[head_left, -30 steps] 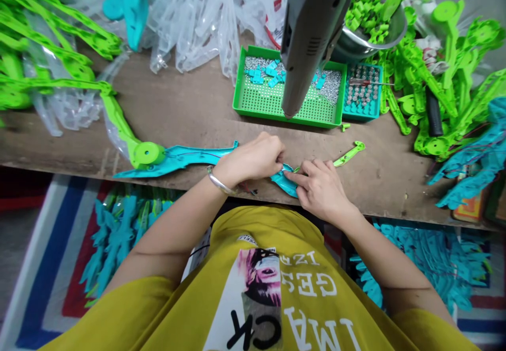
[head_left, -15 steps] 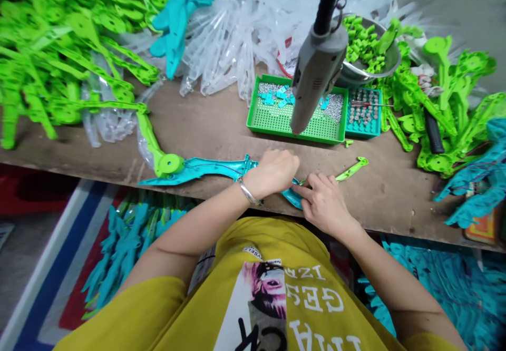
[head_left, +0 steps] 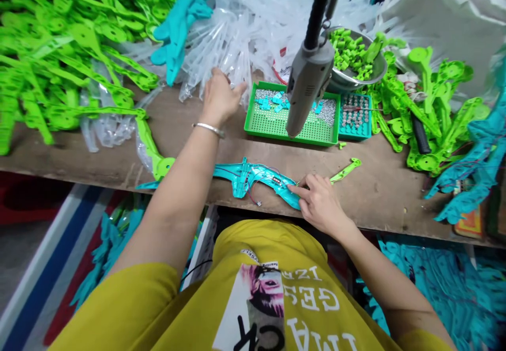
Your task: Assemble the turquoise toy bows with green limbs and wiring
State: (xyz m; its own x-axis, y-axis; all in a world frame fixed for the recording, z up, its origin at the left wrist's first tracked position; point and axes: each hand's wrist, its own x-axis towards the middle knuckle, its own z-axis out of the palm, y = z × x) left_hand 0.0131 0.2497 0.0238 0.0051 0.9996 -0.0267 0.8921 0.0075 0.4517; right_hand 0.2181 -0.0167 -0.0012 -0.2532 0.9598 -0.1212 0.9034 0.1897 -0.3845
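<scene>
My left hand point(head_left: 222, 97), with a bracelet on its wrist, reaches over the table to the near ends of a heap of clear plastic pieces point(head_left: 233, 40). Its thumb and fingers are apart, with nothing seen in them. My right hand point(head_left: 319, 201) grips the right end of a blue plastic toy shell point(head_left: 239, 179) and presses it on the table; part of that end is hidden under the fingers. Thin wires and a small metal part lie in and beside the shell. A slim green plastic arm point(head_left: 347, 170) sticks out beyond my right hand.
A grey electric screwdriver point(head_left: 310, 77) hangs over a green tray point(head_left: 292, 136) of screws and small blue pieces. Behind are a teal rack point(head_left: 356, 129) and a metal bowl point(head_left: 383, 69) of green bits. Green parts point(head_left: 71, 40) pile up left, more at right.
My left hand has left the blue shell and moved up and left to the clear pieces, uncovering the shell's middle and wires. My right hand stays on the shell's end.
</scene>
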